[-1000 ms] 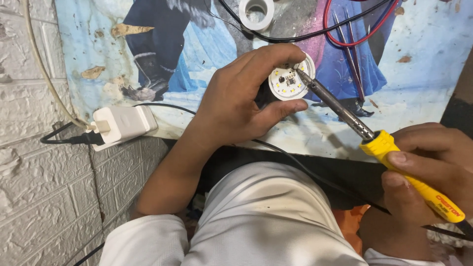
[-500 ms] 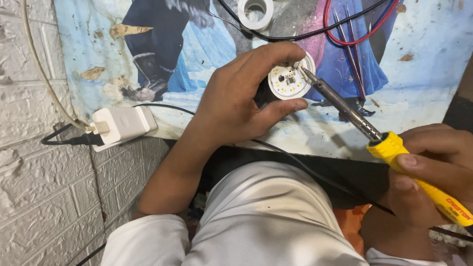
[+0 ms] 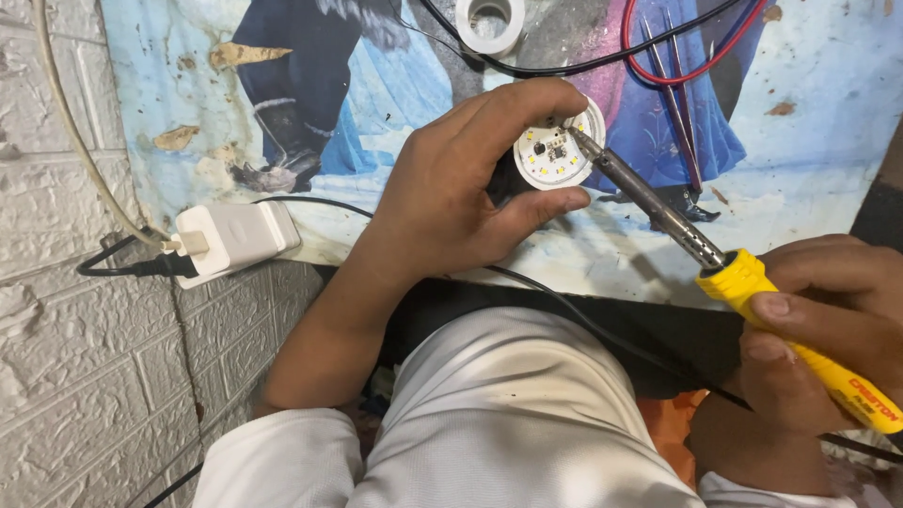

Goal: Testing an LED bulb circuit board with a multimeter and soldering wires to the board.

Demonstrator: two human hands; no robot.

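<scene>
Now the soldering iron [image 3: 658, 202] tip touches the LED board [image 3: 555, 155]; left hand [image 3: 451, 202] grips it, right hand [image 3: 828, 329] clasps the handle: keep both steady.

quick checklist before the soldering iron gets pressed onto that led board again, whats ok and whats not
1. Left hand grips the round LED board by its edge: ok.
2. Fingertips clear of the hot tip: not ok, thumb lies close beside the barrel.
3. Soldering iron tip on the board's rim near the dark chip: ok.
4. Right hand on the yellow handle only, not the metal: ok.
5. Iron's black cord free: cannot tell, it crosses the lap and runs out of view.
6. Solder within reach: cannot tell, none identifiable.
</scene>
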